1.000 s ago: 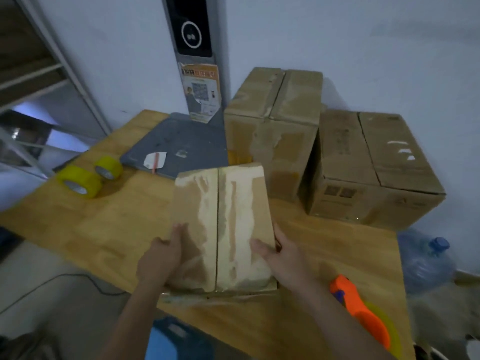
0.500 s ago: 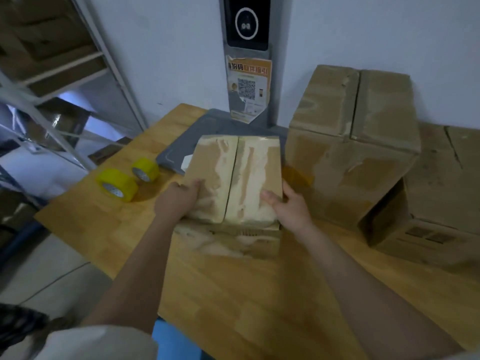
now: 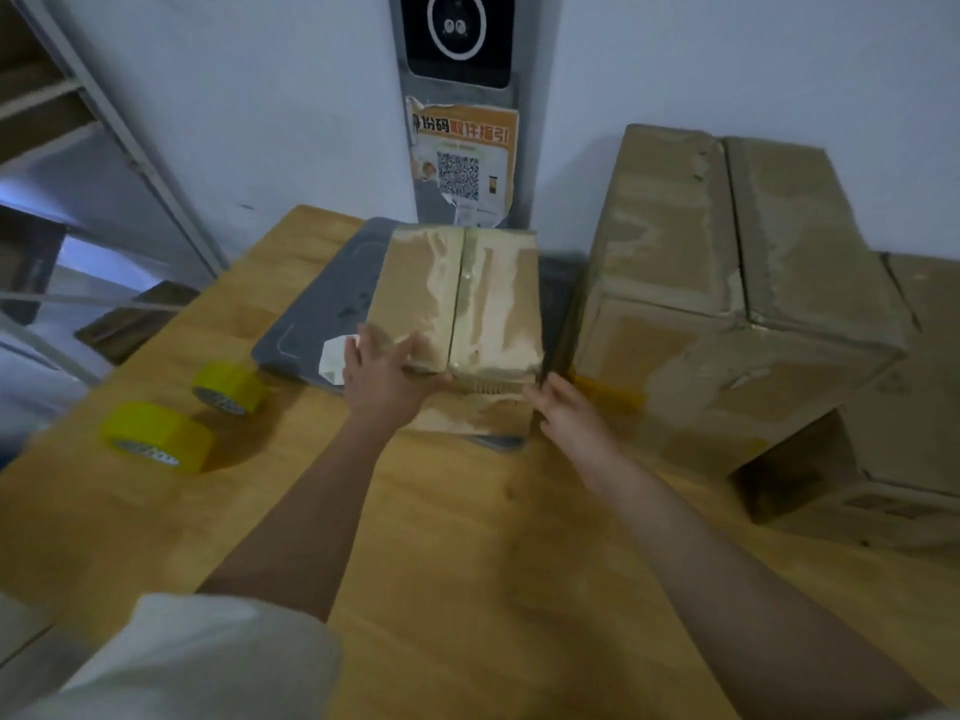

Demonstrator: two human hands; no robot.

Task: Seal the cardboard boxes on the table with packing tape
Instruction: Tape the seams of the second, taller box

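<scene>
From the head camera, the small brown cardboard box with glossy tape along its top seam [image 3: 460,309] sat far back on the pale wooden bench [image 3: 467,589], resting partly on a flat grey plastic tray [image 3: 322,309] near the wall. A second earlier it had been at the near edge of the bench, between both hands; half a second earlier it was mid-bench; by this moment it had been pushed away to arm's length.

The left hand [image 3: 382,381] lay against the box's near left corner, its fingers [image 3: 363,340] spread and fairly straight and the thumb reaching across the front edge, pressing rather than clasping. The right hand [image 3: 569,415] was at the near right corner, its fingers loosely extended beside the box wall; whether they touched the cardboard could not be told, and they held nothing.

Just right of the small box stood a tall brown cardboard box with closed flaps [image 3: 727,283], and behind it, at the right edge, a lower brown cardboard box [image 3: 914,407]. Two yellow rolls of packing tape [image 3: 156,433] lay well to the left on the bench, untouched.

My reading is that this box was finished and was being set aside, so one of the larger boxes would come next.
</scene>
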